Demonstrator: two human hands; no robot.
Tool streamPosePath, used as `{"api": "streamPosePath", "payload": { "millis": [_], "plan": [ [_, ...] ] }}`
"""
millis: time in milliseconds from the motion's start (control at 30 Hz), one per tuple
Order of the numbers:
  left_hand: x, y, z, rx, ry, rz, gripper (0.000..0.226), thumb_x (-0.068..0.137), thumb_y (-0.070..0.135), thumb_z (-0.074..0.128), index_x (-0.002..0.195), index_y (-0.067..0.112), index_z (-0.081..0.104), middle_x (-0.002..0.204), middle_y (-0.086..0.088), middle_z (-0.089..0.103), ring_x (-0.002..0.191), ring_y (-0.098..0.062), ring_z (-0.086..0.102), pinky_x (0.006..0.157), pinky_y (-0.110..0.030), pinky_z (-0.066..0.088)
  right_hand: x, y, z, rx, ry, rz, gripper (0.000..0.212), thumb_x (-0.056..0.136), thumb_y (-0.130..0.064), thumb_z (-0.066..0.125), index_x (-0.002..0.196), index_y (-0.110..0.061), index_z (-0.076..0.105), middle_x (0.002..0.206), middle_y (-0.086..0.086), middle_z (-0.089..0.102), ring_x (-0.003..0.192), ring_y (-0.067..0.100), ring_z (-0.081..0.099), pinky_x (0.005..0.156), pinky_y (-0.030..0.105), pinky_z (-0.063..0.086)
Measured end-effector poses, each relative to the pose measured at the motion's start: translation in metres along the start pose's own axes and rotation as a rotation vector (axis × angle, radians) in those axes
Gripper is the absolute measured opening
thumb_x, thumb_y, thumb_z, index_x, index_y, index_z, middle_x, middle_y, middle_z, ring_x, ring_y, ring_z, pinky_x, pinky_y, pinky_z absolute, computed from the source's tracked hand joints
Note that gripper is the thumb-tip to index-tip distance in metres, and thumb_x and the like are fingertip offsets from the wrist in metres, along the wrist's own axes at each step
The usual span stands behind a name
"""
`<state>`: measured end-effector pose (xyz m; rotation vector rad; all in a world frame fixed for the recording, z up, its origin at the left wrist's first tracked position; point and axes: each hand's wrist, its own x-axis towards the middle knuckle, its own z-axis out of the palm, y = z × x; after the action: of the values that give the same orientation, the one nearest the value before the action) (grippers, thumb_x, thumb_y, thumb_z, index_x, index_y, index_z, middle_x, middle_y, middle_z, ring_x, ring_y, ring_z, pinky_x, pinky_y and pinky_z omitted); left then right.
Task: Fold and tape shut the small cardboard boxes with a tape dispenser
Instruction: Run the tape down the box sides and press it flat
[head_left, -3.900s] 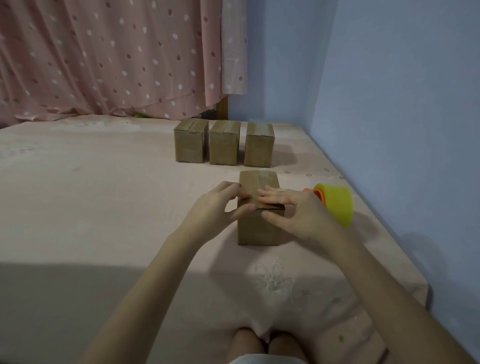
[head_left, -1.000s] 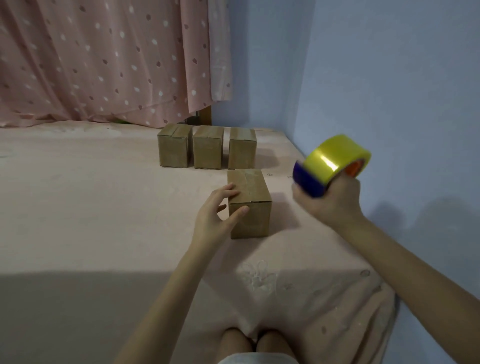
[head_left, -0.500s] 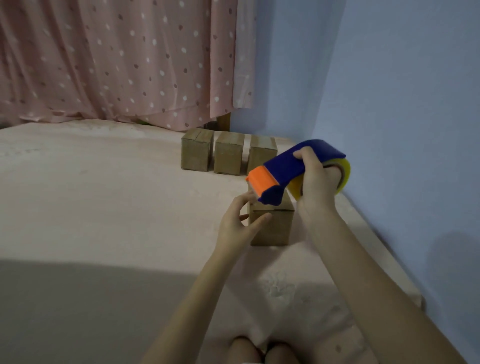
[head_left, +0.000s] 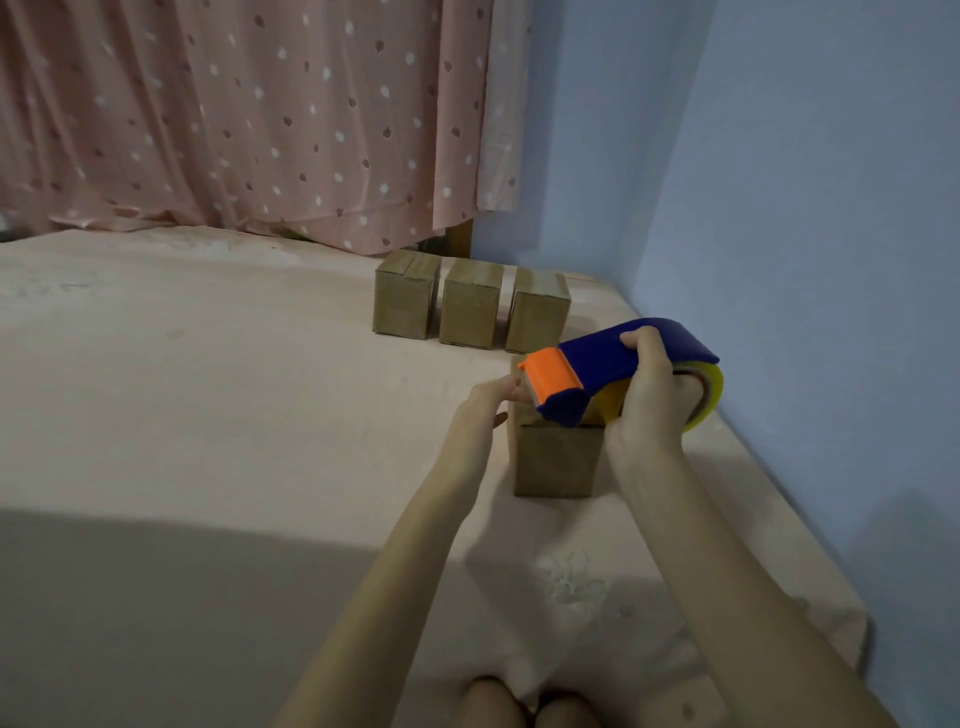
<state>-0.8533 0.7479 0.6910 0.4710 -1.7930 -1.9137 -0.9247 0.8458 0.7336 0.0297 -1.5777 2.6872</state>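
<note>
So the right hand (head_left: 655, 410) is wrapped around the tape dispenser (head_left: 618, 371), fingers curled over the blue body and thumb side down by the yellow roll. The orange end sits right over the top of the near cardboard box (head_left: 557, 457), looks like it's touching or just about. The left hand (head_left: 480, 410) is on the box's left side, fingertips up at the top far edge. Can't really tell if it's gripping or just pressing flat, since the dispenser hides part of it.

Room-wise: just right of the right hand the bed edge (head_left: 769, 499) runs along the blue wall (head_left: 831, 260), so it's tight on that side. Left of the left hand there's a big open stretch of pink bedsheet (head_left: 208, 389). Beyond both hands, three closed boxes (head_left: 470, 309) stand in a row, near each other with slim gaps, well apart from the box being worked on. Behind them a pink dotted curtain (head_left: 260, 119) hangs down to the sheet. Nearer than the hands, the sheet falls into shadow, and the person's knees (head_left: 530, 704) poke in at the bottom.
</note>
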Motion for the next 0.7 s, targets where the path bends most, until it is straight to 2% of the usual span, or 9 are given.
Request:
{"api": "streamPosePath", "payload": {
  "millis": [100,167,233,267,367,433,533,700],
  "plan": [
    [-0.009,-0.011,-0.001,0.007,0.027,0.094,0.032,0.101,0.036,0.04,0.088,0.02,0.064,0.108,0.002,0.064,0.102,-0.007,0.057,0.081,-0.017,0.042,0.001,-0.001,0.0,0.007,0.008,0.007,0.047,0.076,-0.021,0.072,0.116,-0.021,0.048,0.096,-0.004,0.066,0.085,0.015,0.066,0.063,0.022,0.055],
    [-0.006,-0.014,-0.002,0.039,0.035,0.097,0.03,0.099,0.035,0.044,0.083,0.022,0.066,0.109,0.002,0.065,0.1,-0.006,0.059,0.085,-0.02,0.045,0.002,-0.001,0.0,0.012,0.004,0.015,0.045,0.077,-0.022,0.072,0.114,-0.021,0.048,0.093,-0.005,0.066,0.084,0.015,0.066,0.064,0.023,0.055],
    [-0.004,-0.016,-0.002,0.042,0.044,0.07,0.026,0.098,0.029,0.048,0.086,0.017,0.068,0.117,0.001,0.064,0.106,-0.01,0.059,0.094,-0.027,0.046,0.002,-0.002,-0.001,0.01,-0.003,0.022,0.043,0.077,-0.021,0.072,0.113,-0.022,0.048,0.091,-0.006,0.065,0.083,0.015,0.066,0.063,0.023,0.054],
    [-0.003,-0.016,-0.001,0.037,0.062,0.055,0.024,0.098,0.026,0.049,0.088,0.015,0.068,0.117,0.001,0.064,0.106,-0.011,0.059,0.094,-0.028,0.047,0.002,-0.002,-0.001,0.009,-0.006,0.027,0.043,0.076,-0.021,0.072,0.113,-0.022,0.049,0.092,-0.006,0.066,0.084,0.015,0.066,0.063,0.023,0.055],
    [-0.002,-0.015,-0.003,0.061,0.101,0.046,0.023,0.097,0.023,0.051,0.093,0.008,0.068,0.11,0.002,0.065,0.098,-0.009,0.062,0.085,-0.023,0.049,0.002,-0.004,0.0,-0.015,-0.018,0.038,0.041,0.077,-0.021,0.072,0.109,-0.023,0.048,0.09,-0.006,0.065,0.085,0.016,0.066,0.068,0.026,0.056],
    [-0.003,-0.01,-0.005,0.127,0.121,0.067,0.024,0.097,0.022,0.051,0.091,0.006,0.067,0.097,0.002,0.066,0.089,-0.006,0.061,0.079,-0.021,0.047,0.002,-0.006,0.0,-0.031,-0.032,0.03,0.04,0.077,-0.02,0.072,0.108,-0.024,0.047,0.089,-0.007,0.064,0.085,0.016,0.065,0.07,0.026,0.057],
    [-0.004,0.0,-0.005,0.257,0.176,0.099,0.027,0.098,0.024,0.049,0.089,0.003,0.063,0.084,-0.004,0.065,0.071,-0.006,0.054,0.064,-0.019,0.042,-0.001,-0.006,0.0,-0.036,-0.042,0.019,0.041,0.078,-0.02,0.072,0.11,-0.025,0.046,0.09,-0.007,0.063,0.085,0.015,0.065,0.066,0.023,0.055],
    [-0.006,0.02,0.0,0.146,0.2,-0.036,0.023,0.099,0.027,0.045,0.082,0.012,0.05,0.07,-0.003,0.064,0.054,-0.01,0.047,0.05,-0.02,0.038,-0.01,-0.009,0.004,0.062,-0.035,0.01,0.048,0.078,-0.016,0.071,0.12,-0.018,0.049,0.096,-0.003,0.066,0.084,0.014,0.066,0.058,0.02,0.053]
  ]
}}
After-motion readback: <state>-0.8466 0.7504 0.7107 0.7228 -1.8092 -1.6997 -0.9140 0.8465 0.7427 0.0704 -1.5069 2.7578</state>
